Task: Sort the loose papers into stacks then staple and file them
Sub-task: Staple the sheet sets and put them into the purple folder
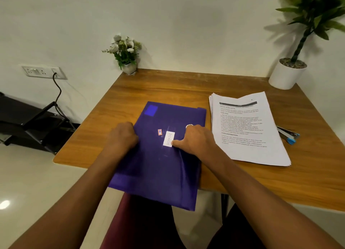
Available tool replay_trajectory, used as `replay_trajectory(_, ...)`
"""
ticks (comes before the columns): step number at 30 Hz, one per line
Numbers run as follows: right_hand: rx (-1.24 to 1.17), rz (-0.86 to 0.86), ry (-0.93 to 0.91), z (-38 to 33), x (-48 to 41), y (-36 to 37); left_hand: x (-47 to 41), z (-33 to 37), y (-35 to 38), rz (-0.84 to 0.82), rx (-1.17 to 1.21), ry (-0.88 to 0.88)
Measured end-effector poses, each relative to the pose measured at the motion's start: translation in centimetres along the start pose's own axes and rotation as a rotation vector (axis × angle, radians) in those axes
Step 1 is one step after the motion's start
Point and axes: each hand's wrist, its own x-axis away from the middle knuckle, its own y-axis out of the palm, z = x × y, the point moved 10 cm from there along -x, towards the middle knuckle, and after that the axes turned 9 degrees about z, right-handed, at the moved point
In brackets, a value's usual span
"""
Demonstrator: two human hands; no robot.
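A purple plastic file folder (pixel 164 166) lies on the wooden desk (pixel 168 88), its near end hanging over the front edge above my lap. My left hand (pixel 122 136) grips the folder's left edge with curled fingers. On the folder's right side, near its metal snap button (pixel 189 126), rests my right hand (pixel 194 139), fingers curled and thumb pressing by a white label (pixel 168 139). A stack of printed papers (pixel 246 129) lies to the right of the folder. Beyond the stack's right edge sits a blue stapler (pixel 288 134), partly hidden by the papers.
A small white pot of flowers (pixel 127 54) stands at the desk's back left corner against the wall. A large white pot with a green plant (pixel 287 73) stands at the back right. Left of the desk are a wall socket (pixel 43 72) with a cable and black furniture (pixel 28 121).
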Motion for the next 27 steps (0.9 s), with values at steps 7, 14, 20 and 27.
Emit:
replay_trajectory(7, 0.069, -0.076, -0.054, -1.9, 0.9, -0.1, 2.5, 8.7, 2.6, -0.019, 0.056, 0.343)
replay_trajectory(14, 0.193, -0.163, -0.076, -2.5, 0.6, 1.1, 3.7, 11.0, 6.4, 0.023, 0.142, 0.442)
replay_trajectory(20, 0.143, -0.145, -0.066, -2.1, 0.1, 0.7, 3.1, 9.7, 6.5, 0.067, 0.035, 0.361)
replay_trajectory(27, -0.085, 0.211, -0.03, 1.5, -0.4, -5.3, 0.8, 5.8, 5.4, 0.096, 0.077, 0.228)
